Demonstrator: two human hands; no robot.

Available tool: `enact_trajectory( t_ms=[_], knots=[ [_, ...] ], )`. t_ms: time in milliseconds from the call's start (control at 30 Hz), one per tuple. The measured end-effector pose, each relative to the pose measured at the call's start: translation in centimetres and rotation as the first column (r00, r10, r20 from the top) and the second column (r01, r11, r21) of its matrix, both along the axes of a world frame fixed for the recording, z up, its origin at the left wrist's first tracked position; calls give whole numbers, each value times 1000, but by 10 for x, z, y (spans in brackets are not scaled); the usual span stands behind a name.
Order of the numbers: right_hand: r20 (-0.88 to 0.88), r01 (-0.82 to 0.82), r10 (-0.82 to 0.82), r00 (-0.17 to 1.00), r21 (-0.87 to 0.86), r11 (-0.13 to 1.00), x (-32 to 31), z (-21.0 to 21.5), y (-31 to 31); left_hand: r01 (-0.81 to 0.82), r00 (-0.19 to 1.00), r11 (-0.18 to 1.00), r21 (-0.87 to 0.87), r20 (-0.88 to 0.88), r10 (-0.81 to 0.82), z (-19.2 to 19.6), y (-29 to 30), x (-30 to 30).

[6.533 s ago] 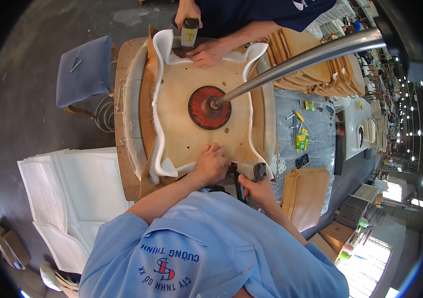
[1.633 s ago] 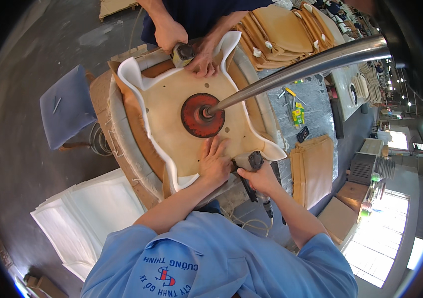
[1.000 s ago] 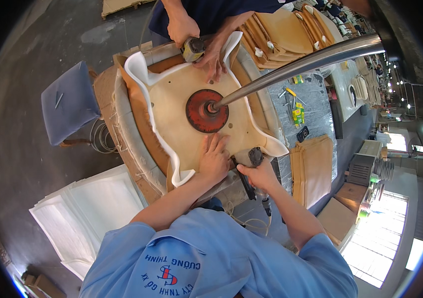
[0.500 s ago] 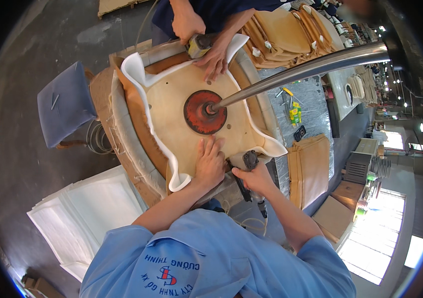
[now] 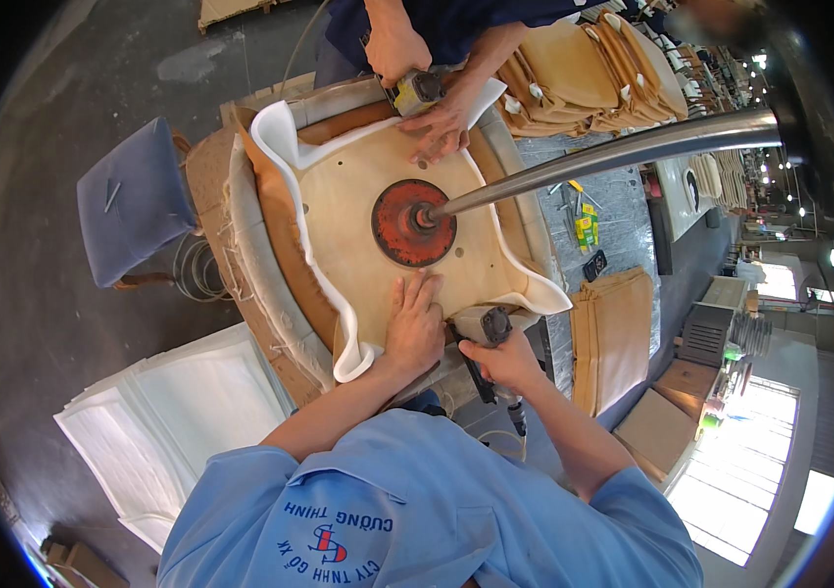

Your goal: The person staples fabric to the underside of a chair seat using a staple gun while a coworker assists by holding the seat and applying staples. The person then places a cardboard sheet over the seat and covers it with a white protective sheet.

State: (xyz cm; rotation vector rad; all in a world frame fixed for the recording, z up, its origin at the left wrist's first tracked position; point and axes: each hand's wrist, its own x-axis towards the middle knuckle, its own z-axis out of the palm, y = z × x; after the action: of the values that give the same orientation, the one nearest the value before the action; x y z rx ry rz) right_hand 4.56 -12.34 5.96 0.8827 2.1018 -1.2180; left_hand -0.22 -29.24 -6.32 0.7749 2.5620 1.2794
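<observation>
My left hand (image 5: 415,321) lies with fingers extended on the near part of a pale plywood seat panel (image 5: 339,220). White foam (image 5: 320,279) curls up around the panel's edges, with brown leather (image 5: 278,201) under it. In my right hand (image 5: 505,359) is a grey staple gun (image 5: 483,322), its nose at the panel's near right edge; the contact point is hidden. A red round disc (image 5: 405,233) on a metal rod presses on the panel's middle. Across from me, a co-worker's one hand (image 5: 397,49) grips a yellow and grey staple gun (image 5: 416,90); the other hand (image 5: 437,125) rests on the far edge.
A curved metal arm (image 5: 623,157) crosses above the work on the right. Brown covers (image 5: 613,338) are stacked on the wrapped table, near a phone (image 5: 594,265). White sheets (image 5: 177,416) lie at lower left, and a blue-seated chair (image 5: 133,211) stands left. An air hose (image 5: 198,269) coils nearby.
The panel and its surroundings sit slightly farther right in view. The co-worker's staple gun has shifted a little right along the far edge. My hands keep nearly the same pose.
</observation>
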Motion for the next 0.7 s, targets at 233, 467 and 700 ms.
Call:
enact_trajectory(
  t_ms=[233, 467, 700],
  knots=[
    [22, 12, -14, 1000, 76, 997, -9, 5, -8, 49, 998, 998, 27, 34, -50, 2, -10, -3],
    [-12, -23, 23, 1000, 24, 999, 1, 10, -14, -4, 1000, 999, 51, -14, 5, -3, -6, -1],
    [14, -52, 51, 999, 104, 993, -5, 0, -18, 35, 998, 997, -73, 47, -31, 9, -22, -1]
  ],
)
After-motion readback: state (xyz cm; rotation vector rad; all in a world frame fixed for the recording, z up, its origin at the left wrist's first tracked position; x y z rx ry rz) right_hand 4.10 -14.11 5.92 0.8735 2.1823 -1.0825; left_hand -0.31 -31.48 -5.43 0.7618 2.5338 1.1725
